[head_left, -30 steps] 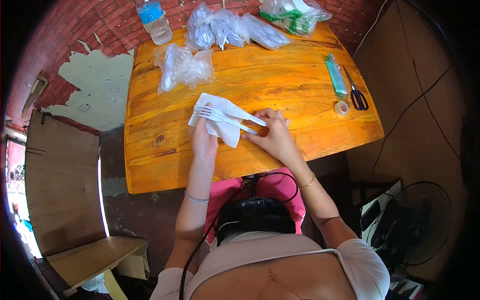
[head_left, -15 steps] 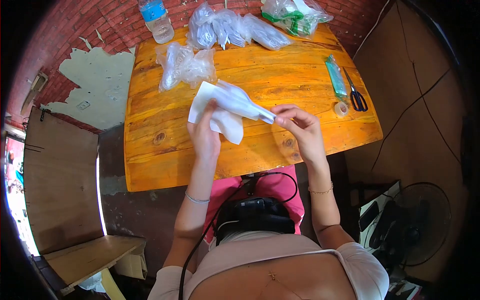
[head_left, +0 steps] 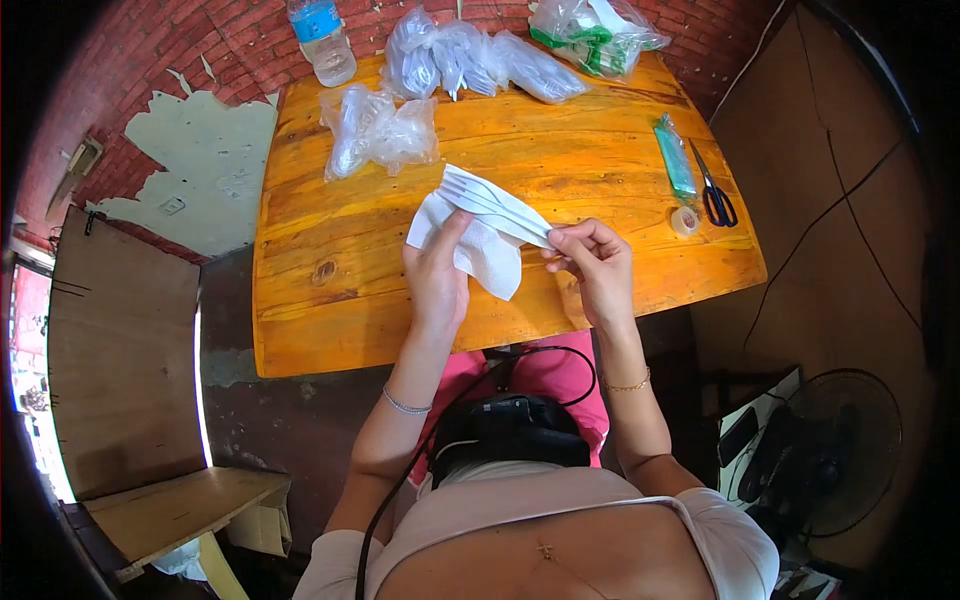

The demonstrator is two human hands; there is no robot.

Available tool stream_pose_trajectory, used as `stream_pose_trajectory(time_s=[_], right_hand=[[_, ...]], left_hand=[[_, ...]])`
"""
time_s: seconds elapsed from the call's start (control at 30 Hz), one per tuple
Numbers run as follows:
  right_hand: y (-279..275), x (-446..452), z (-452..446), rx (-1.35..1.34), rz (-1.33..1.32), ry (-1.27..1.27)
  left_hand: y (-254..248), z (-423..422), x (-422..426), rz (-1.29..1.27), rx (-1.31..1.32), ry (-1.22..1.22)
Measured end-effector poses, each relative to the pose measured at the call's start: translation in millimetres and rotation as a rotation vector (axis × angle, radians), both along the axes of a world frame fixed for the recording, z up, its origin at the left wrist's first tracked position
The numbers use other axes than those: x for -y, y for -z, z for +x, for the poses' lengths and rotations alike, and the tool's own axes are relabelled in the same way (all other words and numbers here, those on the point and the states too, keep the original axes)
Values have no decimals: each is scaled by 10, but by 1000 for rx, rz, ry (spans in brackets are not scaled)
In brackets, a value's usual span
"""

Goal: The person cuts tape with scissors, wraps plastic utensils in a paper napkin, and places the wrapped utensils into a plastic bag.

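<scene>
Above the near part of the wooden table [head_left: 380, 300], my left hand [head_left: 438, 270] is closed on a white paper napkin [head_left: 490, 262], its thumb pressing near the tines of a white plastic fork [head_left: 480, 197]. The fork lies along the napkin, tines toward the upper left. My right hand [head_left: 600, 262] pinches the handle end of the fork between thumb and fingers. Whether another utensil lies beneath the fork cannot be made out.
Plastic bags of utensils [head_left: 465, 60] and a smaller clear bag [head_left: 375, 130] lie at the back beside a water bottle [head_left: 322, 42]. Scissors [head_left: 715, 195], a tape roll [head_left: 684, 221] and a green packet [head_left: 676, 160] lie on the right.
The fork and napkin have moved up and right. The two handles seen apart earlier are now together at my right fingertips, and my right hand has turned more upright.
</scene>
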State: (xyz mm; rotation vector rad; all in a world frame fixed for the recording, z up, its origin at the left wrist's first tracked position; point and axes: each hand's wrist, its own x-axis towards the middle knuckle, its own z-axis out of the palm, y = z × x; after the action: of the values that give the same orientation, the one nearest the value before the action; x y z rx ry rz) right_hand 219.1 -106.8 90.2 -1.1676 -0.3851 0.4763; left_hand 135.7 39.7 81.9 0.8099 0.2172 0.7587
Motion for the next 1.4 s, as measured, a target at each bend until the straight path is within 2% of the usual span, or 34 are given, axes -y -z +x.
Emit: stream_pose_trajectory(time_s=[0.23, 0.37, 0.47, 0.67, 0.83, 1.03, 1.13, 1.27, 1.4], right_hand=[[26, -3, -79, 71, 64, 91], [40, 12, -91, 24, 65, 72], [44, 19, -103, -6, 73, 57], [96, 31, -117, 44, 59, 27], [104, 59, -111, 61, 26, 25], [-22, 107, -35, -49, -180, -261], [11, 99, -13, -54, -235, -236], [30, 26, -47, 174, -189, -58], [69, 20, -63, 229, -215, 45]], left_hand=[[-74, -10, 47, -63, -22, 28], [-56, -37, 12, -62, -76, 67], [-88, -44, 3, -158, -32, 71], [-47, -4, 10, -10, -109, -42], [-56, 5, -12, 18, -107, -22], [-60, 14, -96, 44, -126, 94], [-61, 49, -95, 41, -114, 97], [1, 34, -92, 38, -154, 94], [-125, -58, -100, -128, -173, 221]])
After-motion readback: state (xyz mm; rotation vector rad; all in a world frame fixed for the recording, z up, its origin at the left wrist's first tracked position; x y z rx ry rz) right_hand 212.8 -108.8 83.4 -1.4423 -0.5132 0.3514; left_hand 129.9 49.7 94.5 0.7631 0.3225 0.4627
